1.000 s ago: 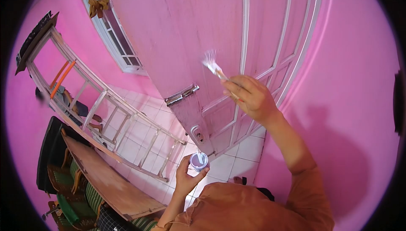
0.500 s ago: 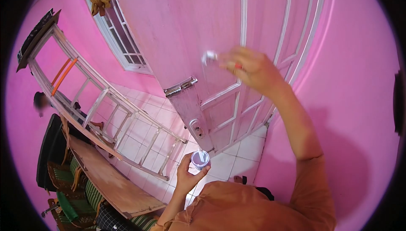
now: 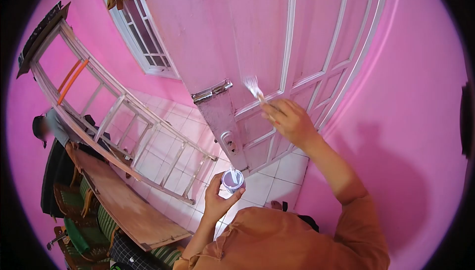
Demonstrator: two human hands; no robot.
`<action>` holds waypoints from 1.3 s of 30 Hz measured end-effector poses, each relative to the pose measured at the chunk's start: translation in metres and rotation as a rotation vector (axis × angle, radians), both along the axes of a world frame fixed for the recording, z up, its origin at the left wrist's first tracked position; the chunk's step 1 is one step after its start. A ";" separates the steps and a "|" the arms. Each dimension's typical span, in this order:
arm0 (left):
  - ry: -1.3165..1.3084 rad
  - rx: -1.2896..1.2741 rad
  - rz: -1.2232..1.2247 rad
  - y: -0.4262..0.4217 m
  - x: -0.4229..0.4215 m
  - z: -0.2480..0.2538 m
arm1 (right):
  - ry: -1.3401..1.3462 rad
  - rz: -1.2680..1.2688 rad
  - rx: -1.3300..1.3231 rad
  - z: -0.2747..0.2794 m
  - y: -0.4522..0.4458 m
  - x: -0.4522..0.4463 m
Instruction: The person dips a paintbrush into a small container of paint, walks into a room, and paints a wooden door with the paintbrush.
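Observation:
My right hand (image 3: 292,121) is closed around the handle of a paintbrush (image 3: 253,86). The brush's splayed bristles are loaded with white and point up and left against the pink door (image 3: 257,27), or just in front of it; contact cannot be told. Below, my left hand (image 3: 220,198) grips a small paint can (image 3: 233,181) from the side. The can is open at the top, with a white-coated stick (image 3: 234,173) standing in it. A metal latch (image 3: 212,92) and a handle plate (image 3: 229,143) are fixed near the door's left edge.
A ladder (image 3: 121,107) leans at the left, with a person (image 3: 57,126) behind it. A wooden board (image 3: 123,201) and green-striped chairs (image 3: 105,223) stand at lower left. The pink wall (image 3: 420,97) is at right, a barred window (image 3: 141,27) at upper left.
My right hand has moved down with the paintbrush, which was blurred before. My left hand keeps the can in nearly the same place. The person behind the ladder has shifted.

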State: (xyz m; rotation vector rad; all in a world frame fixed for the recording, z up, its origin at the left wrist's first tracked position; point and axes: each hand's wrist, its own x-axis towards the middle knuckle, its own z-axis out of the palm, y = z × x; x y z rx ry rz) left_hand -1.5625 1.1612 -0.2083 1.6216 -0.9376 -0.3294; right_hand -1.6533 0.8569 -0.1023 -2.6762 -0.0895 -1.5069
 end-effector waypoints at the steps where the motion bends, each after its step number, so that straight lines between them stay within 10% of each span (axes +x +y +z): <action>1: 0.012 0.013 -0.022 0.001 0.001 0.001 | 0.001 0.002 0.002 -0.006 0.005 -0.004; 10: -0.054 0.034 -0.005 -0.010 0.005 0.013 | 0.135 0.032 0.099 0.036 0.003 -0.001; 15: -0.079 -0.021 0.028 -0.024 0.015 0.018 | -0.051 0.141 0.558 0.077 0.020 -0.025; 21: -0.125 -0.035 0.043 -0.040 0.027 0.030 | 0.334 0.245 0.952 0.087 0.062 -0.053; 39: -0.205 -0.041 -0.001 -0.043 0.024 0.034 | 0.571 0.333 0.686 0.058 0.087 -0.007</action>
